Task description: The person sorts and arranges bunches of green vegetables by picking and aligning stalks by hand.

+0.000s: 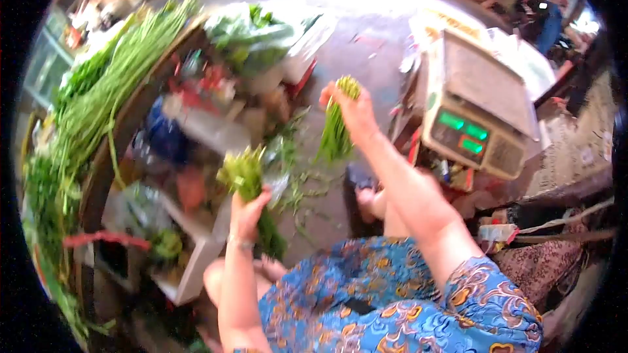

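Observation:
My left hand (246,216) is closed around a bunch of leafy greens (241,175). Its pale cut ends point up, and dark green leaves hang below the fist. Farther forward and to the right, my right hand (355,112) grips a bunch of thin green stalks (335,134). The tips of that bunch stick up above the fingers, and the rest hangs down. The two bunches are apart, both held in the air above the floor. Which vegetables they are, I cannot make out exactly. Loose green scraps (297,186) lie scattered on the floor between and below my hands.
A digital scale (487,101) with lit green digits stands at the right. Long green stalks (124,88) are heaped on a ledge at the left. Bagged greens (252,36) sit at the front. A white foam box (196,258) and plastic bags clutter the left side.

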Demonstrator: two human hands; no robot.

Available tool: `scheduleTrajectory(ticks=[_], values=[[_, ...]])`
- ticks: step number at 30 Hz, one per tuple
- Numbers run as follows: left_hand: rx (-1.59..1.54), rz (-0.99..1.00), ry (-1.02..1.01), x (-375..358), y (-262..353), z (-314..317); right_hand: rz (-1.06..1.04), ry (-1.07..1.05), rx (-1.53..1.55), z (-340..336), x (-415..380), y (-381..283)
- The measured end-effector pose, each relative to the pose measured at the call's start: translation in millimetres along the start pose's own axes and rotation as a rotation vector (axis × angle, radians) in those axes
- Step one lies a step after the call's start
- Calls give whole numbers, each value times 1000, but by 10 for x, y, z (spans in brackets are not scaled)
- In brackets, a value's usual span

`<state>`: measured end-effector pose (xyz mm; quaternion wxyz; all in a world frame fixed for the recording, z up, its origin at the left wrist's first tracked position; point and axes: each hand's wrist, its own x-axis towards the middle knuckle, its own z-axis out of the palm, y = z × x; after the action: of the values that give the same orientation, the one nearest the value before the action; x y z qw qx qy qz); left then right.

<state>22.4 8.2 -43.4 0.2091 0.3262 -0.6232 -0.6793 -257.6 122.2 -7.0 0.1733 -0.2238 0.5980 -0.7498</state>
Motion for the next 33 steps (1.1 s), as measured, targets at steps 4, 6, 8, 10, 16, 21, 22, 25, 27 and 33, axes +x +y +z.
scheduleTrajectory(ticks=[4, 6, 8, 10, 16, 21, 22, 25, 27, 33], values=[[88, -34, -124, -32, 146, 62, 99, -233, 185, 333, -245, 32], [-34, -44, -121, -27, 182, 101, 176, -334, 146, 417, -332, 58], [-32, -76, -106, 13, 173, 107, 220, -421, 66, 480, -378, 108], [-16, -75, -154, 18, 234, 101, 193, -530, 0, 514, -457, 100], [-134, -135, -205, 35, 200, 173, 277, -655, 102, 603, -599, 187], [-139, -110, -235, 26, 198, 238, 293, -790, 82, 669, -643, 244], [-138, -107, -231, 24, 208, 235, 277, -759, 53, 678, -636, 240], [-156, -157, -243, 36, 234, 217, 239, -725, -1, 677, -640, 226], [-221, -118, -187, 40, 209, 212, 236, -673, -8, 676, -631, 233], [-314, -98, -127, 39, 182, 93, 258, -589, 142, 642, -597, 265]])
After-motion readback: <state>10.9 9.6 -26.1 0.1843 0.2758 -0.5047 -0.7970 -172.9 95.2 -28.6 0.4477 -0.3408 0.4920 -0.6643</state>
